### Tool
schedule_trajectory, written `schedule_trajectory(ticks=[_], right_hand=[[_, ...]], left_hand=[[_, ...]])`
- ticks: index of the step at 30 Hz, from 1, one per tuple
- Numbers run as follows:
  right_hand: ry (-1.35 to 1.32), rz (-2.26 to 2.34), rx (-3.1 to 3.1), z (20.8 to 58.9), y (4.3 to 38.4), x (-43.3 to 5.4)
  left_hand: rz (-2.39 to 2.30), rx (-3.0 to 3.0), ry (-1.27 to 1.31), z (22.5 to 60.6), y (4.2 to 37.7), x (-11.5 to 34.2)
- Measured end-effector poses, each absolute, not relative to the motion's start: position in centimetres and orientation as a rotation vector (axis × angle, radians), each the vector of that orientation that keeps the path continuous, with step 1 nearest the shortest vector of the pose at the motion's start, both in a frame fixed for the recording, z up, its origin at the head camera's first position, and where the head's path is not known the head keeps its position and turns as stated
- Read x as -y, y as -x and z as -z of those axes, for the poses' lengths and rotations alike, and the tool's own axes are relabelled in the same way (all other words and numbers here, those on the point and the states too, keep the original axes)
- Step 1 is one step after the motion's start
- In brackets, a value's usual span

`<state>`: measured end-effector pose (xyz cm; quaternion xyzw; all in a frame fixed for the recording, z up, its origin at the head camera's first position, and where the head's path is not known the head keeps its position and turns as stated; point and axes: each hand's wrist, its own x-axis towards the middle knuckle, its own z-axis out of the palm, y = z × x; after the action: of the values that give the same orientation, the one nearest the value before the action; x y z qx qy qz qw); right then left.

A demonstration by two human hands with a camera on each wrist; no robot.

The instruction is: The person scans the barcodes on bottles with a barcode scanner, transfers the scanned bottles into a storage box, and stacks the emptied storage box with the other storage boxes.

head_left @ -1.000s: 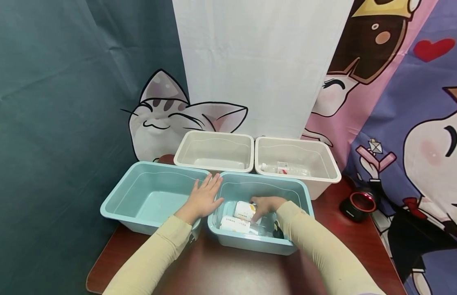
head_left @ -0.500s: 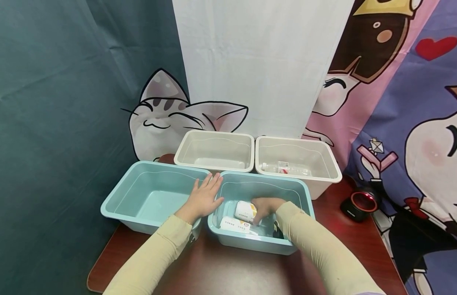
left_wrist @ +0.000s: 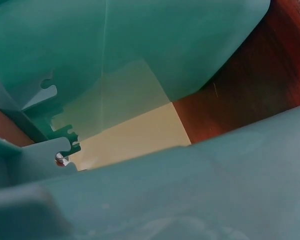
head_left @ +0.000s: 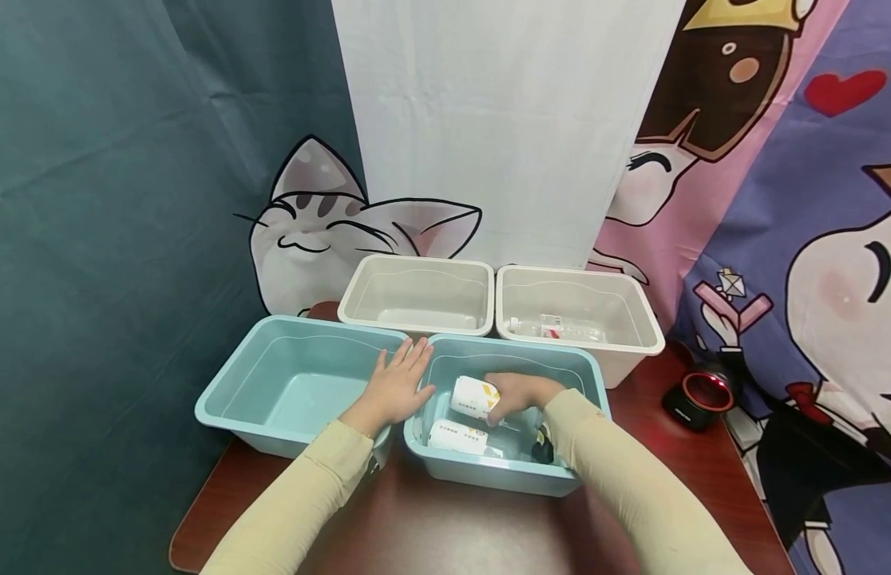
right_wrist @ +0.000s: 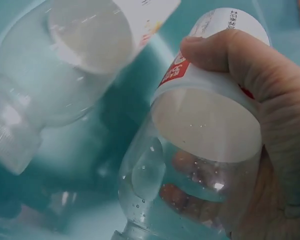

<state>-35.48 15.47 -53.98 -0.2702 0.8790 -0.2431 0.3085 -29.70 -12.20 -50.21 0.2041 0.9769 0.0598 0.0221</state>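
In the right blue bin (head_left: 489, 476), my right hand (head_left: 520, 393) grips a clear plastic bottle (head_left: 473, 397) round its white label. The right wrist view shows the thumb across the label, with fingers seen through the clear wall of this bottle (right_wrist: 205, 125). Beside it lies a second clear bottle (right_wrist: 27, 90) with a similar white label (head_left: 457, 437). A small black item (head_left: 542, 447) lies near the right sleeve. My left hand (head_left: 392, 391), fingers straight and spread, rests at the adjoining rims of the two blue bins; its wrist view shows only bin walls, sleeve and table.
To the left stands another blue bin (head_left: 295, 435). Two cream bins stand behind: the left one (head_left: 417, 328), and the right one (head_left: 582, 345) with a clear bottle (head_left: 560, 328) lying inside. A black device with a red-lit ring (head_left: 698, 399) sits at the table's right.
My right hand has closed round the bottle and raised it slightly, shifting its labelled end up and left in the head view. The left hand stays put.
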Motion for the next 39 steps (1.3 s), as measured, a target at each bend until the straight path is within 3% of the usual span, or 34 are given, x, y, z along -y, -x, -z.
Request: schedule_trajectory(ticks=[9, 39], right_hand=[[0.811, 0.809, -2.344, 53.0, 36.0, -16.1], [0.778, 1.284, -2.290, 50.3, 34.7, -17.0]], left_hand=[[-0.219, -3.023, -0.628, 50.1, 29.6, 12.4], [-0.180, -3.023, -0.610, 50.0, 29.6, 12.0]])
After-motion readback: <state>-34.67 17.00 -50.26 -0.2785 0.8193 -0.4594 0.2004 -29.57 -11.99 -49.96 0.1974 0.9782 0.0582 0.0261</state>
